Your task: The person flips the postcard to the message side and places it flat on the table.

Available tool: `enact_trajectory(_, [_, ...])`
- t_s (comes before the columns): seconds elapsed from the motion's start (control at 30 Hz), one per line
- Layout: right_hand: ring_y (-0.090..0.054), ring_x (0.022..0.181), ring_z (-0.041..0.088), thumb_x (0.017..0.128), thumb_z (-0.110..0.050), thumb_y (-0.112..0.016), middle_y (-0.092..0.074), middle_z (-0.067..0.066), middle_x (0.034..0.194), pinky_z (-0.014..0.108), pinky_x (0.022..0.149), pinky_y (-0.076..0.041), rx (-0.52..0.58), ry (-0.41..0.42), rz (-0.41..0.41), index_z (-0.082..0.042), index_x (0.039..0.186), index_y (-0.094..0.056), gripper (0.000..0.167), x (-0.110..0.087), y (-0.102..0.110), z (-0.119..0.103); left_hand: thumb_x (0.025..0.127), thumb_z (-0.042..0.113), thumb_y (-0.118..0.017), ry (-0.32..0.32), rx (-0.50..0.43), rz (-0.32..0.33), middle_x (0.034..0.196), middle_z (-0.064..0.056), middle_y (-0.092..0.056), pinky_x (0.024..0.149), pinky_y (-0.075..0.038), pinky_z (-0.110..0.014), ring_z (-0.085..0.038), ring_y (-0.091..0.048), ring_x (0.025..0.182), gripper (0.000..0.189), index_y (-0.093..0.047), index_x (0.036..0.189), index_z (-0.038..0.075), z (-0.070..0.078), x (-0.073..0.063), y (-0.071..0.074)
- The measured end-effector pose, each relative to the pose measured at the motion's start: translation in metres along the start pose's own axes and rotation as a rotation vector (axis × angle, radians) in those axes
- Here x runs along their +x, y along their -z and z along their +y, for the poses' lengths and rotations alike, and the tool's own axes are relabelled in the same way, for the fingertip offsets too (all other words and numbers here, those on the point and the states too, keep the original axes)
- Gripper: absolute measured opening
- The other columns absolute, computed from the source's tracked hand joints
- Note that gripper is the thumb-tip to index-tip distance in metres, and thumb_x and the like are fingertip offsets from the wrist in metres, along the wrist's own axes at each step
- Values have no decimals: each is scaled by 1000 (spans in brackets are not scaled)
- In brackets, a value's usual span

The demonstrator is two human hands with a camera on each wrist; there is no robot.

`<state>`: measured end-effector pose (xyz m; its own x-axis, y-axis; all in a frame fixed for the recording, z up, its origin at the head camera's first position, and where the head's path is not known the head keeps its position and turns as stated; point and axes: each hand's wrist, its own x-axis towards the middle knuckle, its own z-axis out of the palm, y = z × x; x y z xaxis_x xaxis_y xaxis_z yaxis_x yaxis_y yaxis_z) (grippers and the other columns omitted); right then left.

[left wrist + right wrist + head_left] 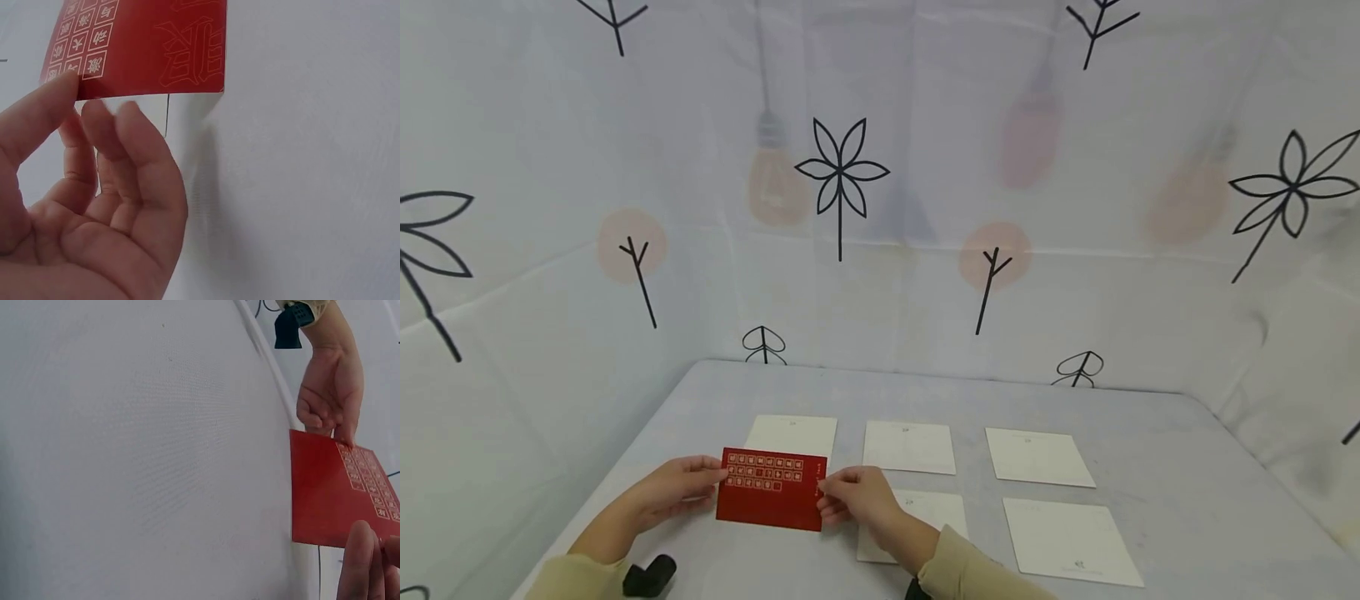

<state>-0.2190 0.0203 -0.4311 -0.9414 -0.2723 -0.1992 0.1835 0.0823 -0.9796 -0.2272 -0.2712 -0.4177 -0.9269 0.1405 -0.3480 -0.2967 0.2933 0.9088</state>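
Note:
A red card printed with rows of boxed light characters is held up above the near left part of the table. My left hand pinches its left edge between thumb and fingers. At the opposite edge my right hand pinches it too. In the left wrist view, the thumb of the left hand lies on the printed face of the red card, with a larger outlined character beside the boxes. The right wrist view has the card between both hands, the right hand nearest.
Several white cards lie in two rows on the pale table: a far left one, a far middle one, a far right one, a near middle one partly behind my right hand, and a near right one. Patterned cloth hangs behind.

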Motion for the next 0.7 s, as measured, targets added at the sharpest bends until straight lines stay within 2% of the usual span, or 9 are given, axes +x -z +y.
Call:
enact_trajectory(0.1, [-66,61,18,87,-14,-65,-67,11,73,32,60,-56,31,13,-5,4,92,-67,19,1,1,-2,88,27,-66,-16,-45,-26,95,-6,-60,77,-52,-31,-18,-56,86,40,-52,109,-5,2,0,2])
enact_trajectory(0.23, [-66,61,17,86,-12,-66,-67,12,74,32,61,-56,67,19,-8,5,92,-67,18,0,1,-5,91,19,-62,-71,-137,-120,95,-6,-62,82,-52,-31,-16,-60,88,30,-53,107,-5,3,-1,6])
enact_trajectory(0.4, [-66,61,16,86,-8,-64,-68,14,74,32,62,-56,114,26,-4,7,91,-67,16,-1,1,-8,93,15,-58,-116,-209,-190,97,-6,-62,86,-50,-31,-14,-62,91,23,-55,106,-4,2,0,11])
enact_trajectory(0.7, [-67,63,18,86,-6,-59,-68,14,75,31,64,-56,140,43,1,8,92,-67,17,1,1,-9,97,20,-52,-118,-307,-166,100,-10,-65,89,-48,-34,-16,-63,93,42,-48,118,-15,3,-2,13])
